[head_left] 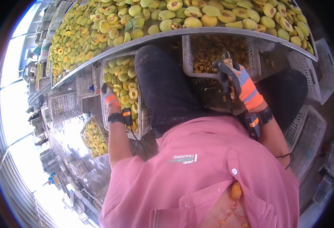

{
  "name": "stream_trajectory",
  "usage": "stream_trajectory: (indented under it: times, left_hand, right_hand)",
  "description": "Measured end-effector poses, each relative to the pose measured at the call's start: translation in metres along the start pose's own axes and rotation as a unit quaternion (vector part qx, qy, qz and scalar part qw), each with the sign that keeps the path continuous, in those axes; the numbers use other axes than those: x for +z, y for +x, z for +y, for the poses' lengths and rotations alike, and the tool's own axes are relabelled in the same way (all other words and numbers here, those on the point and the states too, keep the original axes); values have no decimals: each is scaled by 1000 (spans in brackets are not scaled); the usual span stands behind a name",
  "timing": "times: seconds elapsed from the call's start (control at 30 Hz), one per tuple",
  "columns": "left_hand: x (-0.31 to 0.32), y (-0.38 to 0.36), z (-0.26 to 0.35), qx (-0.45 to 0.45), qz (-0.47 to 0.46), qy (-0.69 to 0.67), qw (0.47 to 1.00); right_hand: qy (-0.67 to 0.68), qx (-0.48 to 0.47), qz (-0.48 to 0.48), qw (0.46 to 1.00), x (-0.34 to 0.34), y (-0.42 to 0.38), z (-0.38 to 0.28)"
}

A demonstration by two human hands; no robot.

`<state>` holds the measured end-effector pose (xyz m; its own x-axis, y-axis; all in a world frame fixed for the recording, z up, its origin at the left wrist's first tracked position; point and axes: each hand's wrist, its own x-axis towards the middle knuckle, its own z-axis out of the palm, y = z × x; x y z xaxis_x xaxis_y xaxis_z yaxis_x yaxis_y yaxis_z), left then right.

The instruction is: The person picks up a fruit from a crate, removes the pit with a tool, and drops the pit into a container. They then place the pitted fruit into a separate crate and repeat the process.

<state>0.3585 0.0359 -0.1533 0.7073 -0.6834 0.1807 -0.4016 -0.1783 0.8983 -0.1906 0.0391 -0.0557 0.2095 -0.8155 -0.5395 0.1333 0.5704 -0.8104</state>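
My left hand (110, 98), in a grey and orange glove, is at the left rim of a pale crate (144, 127) filled with green-yellow fruit (124, 81), some of it cut open. Its fingers are foreshortened, so their grip is unclear. My right hand (243, 86), gloved alike, is closed around a metal hand tool (226, 55) with a curved tip. It hovers over the near right part of a crate (189, 71) of brown pits and scraps.
A metal-edged table (155, 37) heaped with halved fruit (193, 22) spans the top. My legs flank the scrap crate. A smaller crate of fruit (94, 138) stands lower left. Pale crates (307, 133) lie at the right, and more crates (63, 105) at the left.
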Motion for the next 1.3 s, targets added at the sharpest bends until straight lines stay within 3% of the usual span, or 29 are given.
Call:
stream_trajectory:
  times: [0.1, 0.2, 0.23, 0.33, 0.37, 0.47, 0.57, 0.67, 0.8, 0.87, 0.93, 1.0, 1.07, 1.13, 1.17, 1.3]
  left_hand:
    - [49, -42, 72, -77, -196, -23, 977]
    - [84, -87, 129, 64, -180, -28, 981]
    - [92, -106, 167, 147, -170, 21, 974]
    - [114, -144, 239, 381, -169, 55, 908]
    - [121, -153, 249, 429, -210, 51, 877]
    - [137, -181, 275, 548, -272, 62, 789]
    - [138, -205, 279, 524, -318, 42, 789]
    - [125, -202, 284, 548, -307, 37, 777]
    - [102, -155, 231, 481, -173, 99, 854]
    - [86, -134, 195, 243, -99, -8, 965]
    - [64, -92, 127, 82, -31, 25, 996]
    - [31, -49, 36, 52, 40, 139, 988]
    - [-6, -25, -35, -44, 91, 228, 968]
    - [-25, -23, -49, -152, 135, 247, 947]
    - [-35, -24, -60, -206, 158, 256, 931]
    - [-49, -23, -102, -166, 143, 181, 959]
  right_hand:
    - [62, 11, -40, 997, -8, -2, -2]
    - [200, -31, -38, 979, -16, -5, -10]
    - [336, -67, -154, 927, -34, 1, -8]
    - [447, -125, -106, 880, -51, 12, -20]
    - [427, -104, -49, 897, -48, 11, -21]
    - [366, -20, -113, 924, -38, 16, -2]
    - [276, -13, -74, 958, -17, 1, -6]
    - [237, 1, -38, 971, -14, 1, -5]
    - [173, 12, 9, 985, -18, 13, 5]
    - [57, -12, 54, 997, -16, 15, 13]
    - [-13, -6, 83, 996, -12, 18, 23]
    - [-97, -22, 73, 992, -12, 24, 34]
    - [-298, -134, 24, 945, -25, 30, 45]
    - [-427, -218, -17, 877, -38, 38, 57]
    - [-434, -228, -22, 871, -38, 44, 60]
    - [-440, -237, -37, 865, -29, 52, 61]
